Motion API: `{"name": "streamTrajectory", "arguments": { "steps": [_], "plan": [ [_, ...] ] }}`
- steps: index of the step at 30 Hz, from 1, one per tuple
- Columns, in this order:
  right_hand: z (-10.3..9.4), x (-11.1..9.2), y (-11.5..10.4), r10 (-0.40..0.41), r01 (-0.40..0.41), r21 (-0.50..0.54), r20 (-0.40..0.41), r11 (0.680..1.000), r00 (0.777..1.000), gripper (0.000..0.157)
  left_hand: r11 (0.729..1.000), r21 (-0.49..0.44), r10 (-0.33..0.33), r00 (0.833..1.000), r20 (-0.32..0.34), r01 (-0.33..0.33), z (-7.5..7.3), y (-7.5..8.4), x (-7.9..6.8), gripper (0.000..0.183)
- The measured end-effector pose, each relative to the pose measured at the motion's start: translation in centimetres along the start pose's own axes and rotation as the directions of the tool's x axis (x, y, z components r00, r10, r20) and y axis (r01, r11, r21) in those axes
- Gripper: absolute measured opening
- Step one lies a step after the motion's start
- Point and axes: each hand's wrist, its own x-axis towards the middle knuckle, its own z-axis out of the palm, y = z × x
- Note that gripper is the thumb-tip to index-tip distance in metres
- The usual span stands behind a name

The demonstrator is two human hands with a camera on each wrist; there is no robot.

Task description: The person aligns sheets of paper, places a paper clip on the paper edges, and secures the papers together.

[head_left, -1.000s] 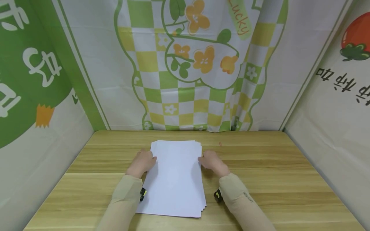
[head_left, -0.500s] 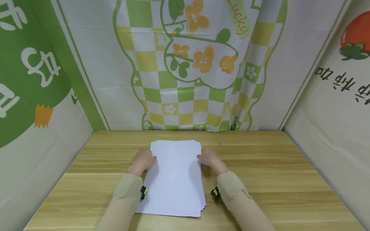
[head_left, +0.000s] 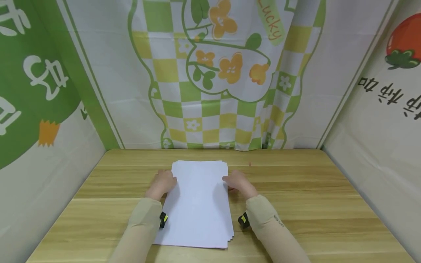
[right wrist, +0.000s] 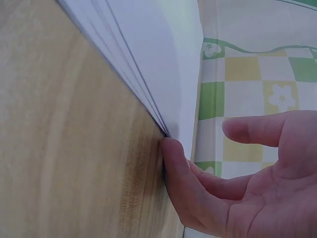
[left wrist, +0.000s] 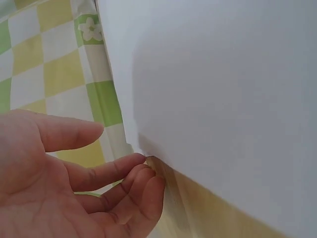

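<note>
A stack of white paper sheets (head_left: 197, 204) lies on the wooden table in the head view, its corners slightly staggered. My left hand (head_left: 162, 183) is at its left edge and my right hand (head_left: 241, 184) at its right edge. The left wrist view has the left fingertips (left wrist: 141, 166) touching the stack's edge from the side, fingers bent and thumb held apart. In the right wrist view a right fingertip (right wrist: 172, 146) meets the layered sheet edges, while that thumb (right wrist: 250, 130) stands away from them. Parts of the left fingers' undersides are hidden in the head view.
A small red paper clip (head_left: 250, 164) lies on the table (head_left: 312, 204) beyond the right hand. Behind the table hangs a checked curtain (head_left: 210, 120), and printed cloth walls flank both sides. A black wrist camera (head_left: 244, 220) sits under the right sleeve.
My right hand has shifted very slightly left against the stack's edge. The left hand stays nearly in place, and the stack looks almost unchanged.
</note>
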Motion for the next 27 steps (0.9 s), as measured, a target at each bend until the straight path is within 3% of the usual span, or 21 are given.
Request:
{"name": "streamTrajectory", "arguments": {
  "steps": [4, 11, 27],
  "plan": [
    [-0.02, 0.06, -0.21, 0.016, -0.017, 0.01, 0.015, 1.0, 1.0, 0.032, 1.0, -0.026, -0.012, 1.0, -0.003, 0.012, 0.1, -0.06, 0.09, 0.037],
    [-0.16, 0.04, -0.43, 0.079, -0.088, 0.16, 0.062, 0.983, 0.995, 0.025, 0.997, -0.064, -0.04, 0.999, 0.008, 0.04, -0.23, 0.21, -0.12, 0.033],
    [-0.34, 0.4, -0.45, 0.098, -0.111, 0.197, 0.076, 0.974, 0.992, 0.032, 0.975, -0.185, -0.125, 0.992, -0.023, 0.119, 0.07, 0.44, 0.47, 0.026]
  ]
}}
